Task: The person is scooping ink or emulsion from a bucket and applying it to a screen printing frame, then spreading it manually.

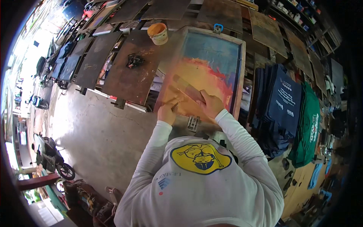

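Note:
A wood-framed printing screen (pixel 242 56) stretches in front of me, its mesh smeared orange-yellow and red near me and blue at the far end. My right hand (pixel 213 104) grips the end of a flat wooden squeegee (pixel 189 90) over the orange part. My left hand (pixel 166 114) is closed at the screen's near left corner; a thin orange-stained piece shows at its fingers, and I cannot tell whether that is a tool or the screen's edge. A metal clamp (pixel 193 123) sits at the near edge, and a blue-handled clip (pixel 218 28) at the far edge.
An orange-stained white bucket (pixel 157 34) and a crumpled black cloth or bag (pixel 135 60) are on the dark boards left of the screen. Folded navy fabric (pixel 281 98) and green fabric (pixel 307 123) are stacked to the right. A motorcycle (pixel 53 157) stands at far left.

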The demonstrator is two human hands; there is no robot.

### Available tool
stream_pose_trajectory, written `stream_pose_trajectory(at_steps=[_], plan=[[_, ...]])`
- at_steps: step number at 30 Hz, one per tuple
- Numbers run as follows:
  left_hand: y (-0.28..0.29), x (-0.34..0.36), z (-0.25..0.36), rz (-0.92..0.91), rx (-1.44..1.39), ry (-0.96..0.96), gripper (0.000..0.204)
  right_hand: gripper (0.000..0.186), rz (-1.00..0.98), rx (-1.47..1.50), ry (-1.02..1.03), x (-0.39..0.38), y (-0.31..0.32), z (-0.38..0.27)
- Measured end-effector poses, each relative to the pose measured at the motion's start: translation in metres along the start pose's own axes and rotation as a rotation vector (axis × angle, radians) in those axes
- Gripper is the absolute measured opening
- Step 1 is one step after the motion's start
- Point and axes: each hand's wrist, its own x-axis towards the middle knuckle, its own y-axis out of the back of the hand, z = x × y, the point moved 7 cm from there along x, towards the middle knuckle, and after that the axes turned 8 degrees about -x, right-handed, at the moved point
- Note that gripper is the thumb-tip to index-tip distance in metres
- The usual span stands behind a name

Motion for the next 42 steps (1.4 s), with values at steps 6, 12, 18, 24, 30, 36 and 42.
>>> stream_pose_trajectory(at_steps=[6, 12, 18, 24, 30, 36, 42], plan=[[-0.010, -0.004, 0.000, 0.050, 0.045, -0.025, 0.025, 0.033, -0.035, 0.014, 0.060, -0.022, 0.002, -0.026], [-0.011, -0.007, -0.007, 0.051, 0.000, -0.042, 0.020, 0.028, -0.085, -0.065, -0.016, -0.013, -0.030, -0.009], [-0.002, -0.009, -0.013, 0.014, 0.009, -0.044, 0.022, 0.029, -0.098, -0.113, -0.122, 0.006, -0.050, 0.010], [0.019, 0.004, -0.019, -0.010, 0.070, -0.103, 0.023, 0.034, -0.091, -0.154, -0.211, 0.009, -0.052, 0.015], [0.033, 0.019, -0.033, -0.130, 0.049, -0.112, 0.026, 0.033, 0.027, -0.013, -0.259, -0.009, -0.047, 0.002], [0.044, 0.042, -0.045, -0.250, 0.030, -0.165, 0.026, 0.034, -0.095, -0.203, -0.389, -0.007, -0.054, -0.003], [0.049, 0.053, -0.060, -0.270, -0.001, -0.264, 0.029, 0.033, 0.156, -0.140, -0.474, -0.013, -0.039, -0.026]])
